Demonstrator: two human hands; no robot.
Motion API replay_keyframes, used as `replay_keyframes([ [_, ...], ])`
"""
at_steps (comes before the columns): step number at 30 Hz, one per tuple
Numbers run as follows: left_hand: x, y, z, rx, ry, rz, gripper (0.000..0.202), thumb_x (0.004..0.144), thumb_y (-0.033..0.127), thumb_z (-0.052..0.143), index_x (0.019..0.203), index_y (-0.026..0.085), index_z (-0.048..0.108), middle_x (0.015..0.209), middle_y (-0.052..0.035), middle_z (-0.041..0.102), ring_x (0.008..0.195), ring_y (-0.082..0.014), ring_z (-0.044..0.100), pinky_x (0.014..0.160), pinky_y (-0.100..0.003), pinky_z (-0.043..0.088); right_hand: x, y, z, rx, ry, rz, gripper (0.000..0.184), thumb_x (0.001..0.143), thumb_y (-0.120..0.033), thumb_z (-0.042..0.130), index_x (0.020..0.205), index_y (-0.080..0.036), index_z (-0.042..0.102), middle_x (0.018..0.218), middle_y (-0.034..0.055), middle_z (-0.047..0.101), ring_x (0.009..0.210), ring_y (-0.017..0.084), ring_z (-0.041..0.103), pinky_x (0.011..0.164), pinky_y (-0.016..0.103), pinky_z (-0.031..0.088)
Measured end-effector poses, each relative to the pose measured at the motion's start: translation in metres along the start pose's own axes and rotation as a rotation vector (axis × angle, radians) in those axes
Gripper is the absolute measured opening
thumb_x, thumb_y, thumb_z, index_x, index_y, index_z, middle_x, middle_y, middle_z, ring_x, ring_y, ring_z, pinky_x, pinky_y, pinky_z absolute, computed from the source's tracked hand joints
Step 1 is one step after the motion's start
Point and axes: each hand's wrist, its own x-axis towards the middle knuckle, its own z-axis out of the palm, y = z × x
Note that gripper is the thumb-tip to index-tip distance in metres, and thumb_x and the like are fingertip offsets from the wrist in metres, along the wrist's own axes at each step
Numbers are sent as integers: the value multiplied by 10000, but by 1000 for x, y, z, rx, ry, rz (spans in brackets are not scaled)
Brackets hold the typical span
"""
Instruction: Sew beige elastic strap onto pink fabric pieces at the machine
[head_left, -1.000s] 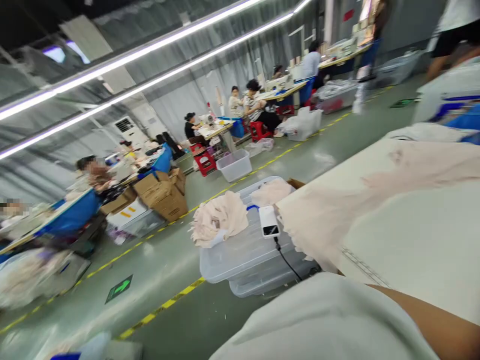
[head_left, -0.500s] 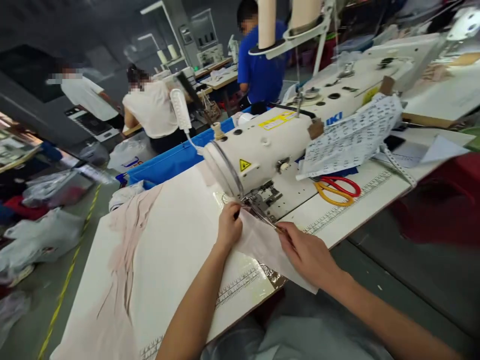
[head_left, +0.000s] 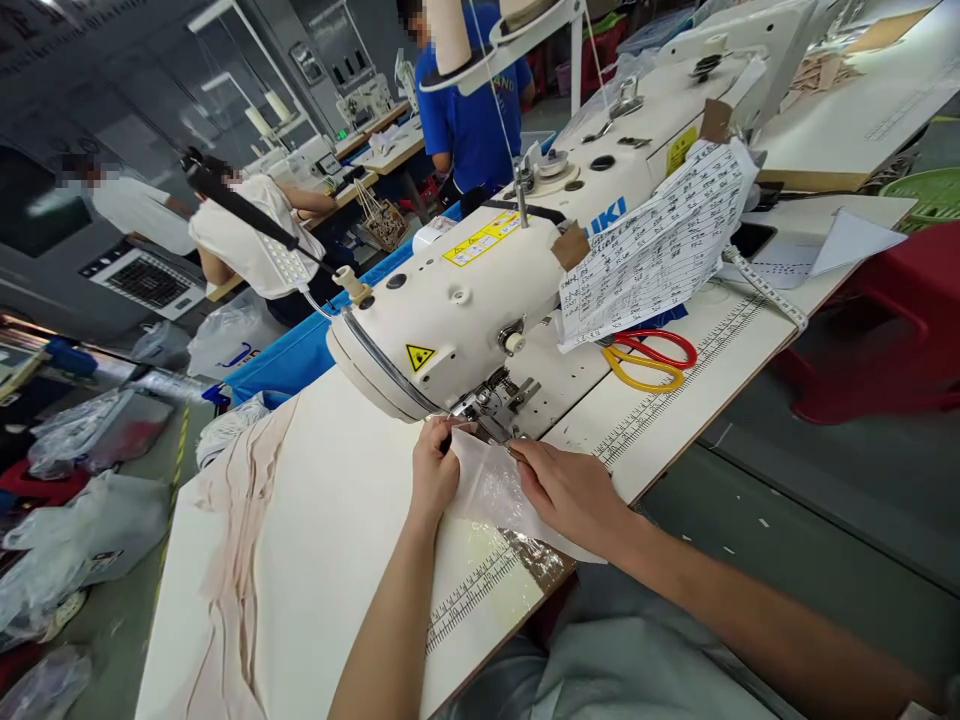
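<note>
My left hand [head_left: 436, 465] is closed, pinching the edge of a thin, pale pink fabric piece [head_left: 487, 485] just in front of the presser foot of the white sewing machine [head_left: 442, 300]. A small dark spot shows at its fingertips; I cannot tell what it is. My right hand [head_left: 566, 490] is closed around slim metal tweezers [head_left: 496, 430], whose tips point at the needle area. The fabric hangs between both hands and drapes past the table's front edge. Its edge under the foot is hidden by fingers and metal parts.
Scissors [head_left: 649, 360] with red and yellow handles lie right of the machine, below a handwritten sheet [head_left: 660, 245]. A tape measure [head_left: 765, 290] hangs near them. Long pink fabric strips [head_left: 244, 540] lie at the left of the table [head_left: 337, 560]. Several people work behind.
My view has shifted, so the machine and table sit further left. Both hands stay at the needle area, and the tweezers remain in my right hand, its fingers nearer the foot.
</note>
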Motion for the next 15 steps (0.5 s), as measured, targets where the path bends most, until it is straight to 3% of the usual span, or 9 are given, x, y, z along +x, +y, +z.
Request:
replay_keyframes([
  [7, 0, 5, 1, -52, 10, -48, 153, 810, 292, 589, 771, 223, 720, 860, -35, 657, 869, -196, 599, 808, -328, 456, 3, -1, 0, -7, -9, -1, 272, 980, -192, 432, 1177, -147, 614, 970, 46, 754, 734, 187, 699, 528, 290, 400],
  [15, -1, 2, 2, -45, 18, -30, 125, 804, 279, 597, 776, 225, 706, 868, -26, 656, 877, -192, 598, 815, -329, 461, 3, -3, 1, -44, -60, 12, 310, 1015, -216, 385, 1252, -152, 575, 1065, 79, 736, 849, 196, 716, 604, 277, 459],
])
